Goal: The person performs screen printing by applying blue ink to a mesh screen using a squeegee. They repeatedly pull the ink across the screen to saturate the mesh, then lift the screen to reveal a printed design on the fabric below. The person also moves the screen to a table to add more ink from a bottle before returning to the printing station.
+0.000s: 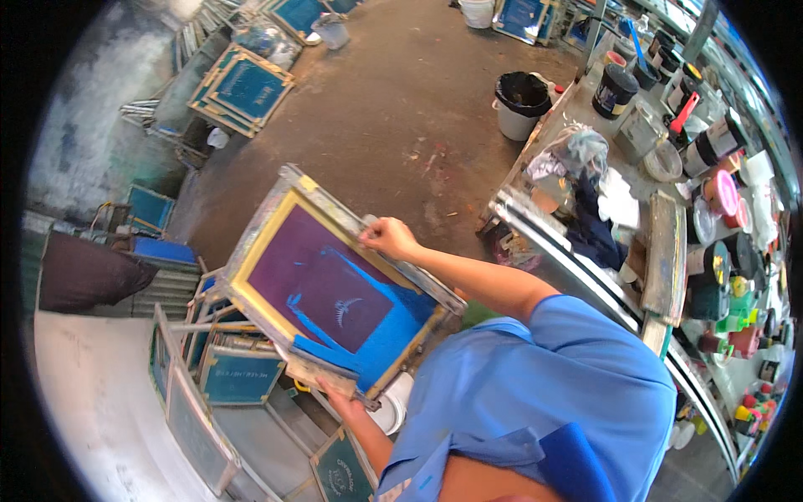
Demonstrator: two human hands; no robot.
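Observation:
A screen printing frame point(339, 318) with yellow tape round a purple mesh, smeared with bright blue along its lower and right sides, is held tilted in front of me. My right hand point(391, 238) grips the upper right rail, fingers curled over it. My left hand point(345, 395) is closed at the lower left edge, partly hidden beneath a short wooden bar point(320, 372) lying against that rail. A white lidded bucket point(395, 406) is partly visible below the frame.
A bench point(577, 109) on the right holds ink tubs point(615, 90) and rags point(585, 184). A lined bucket point(520, 109) stands beside it. Stacked screens point(242, 92) lean at the far left; a rack of screens point(238, 372) is below left. Brown floor point(418, 109) lies ahead.

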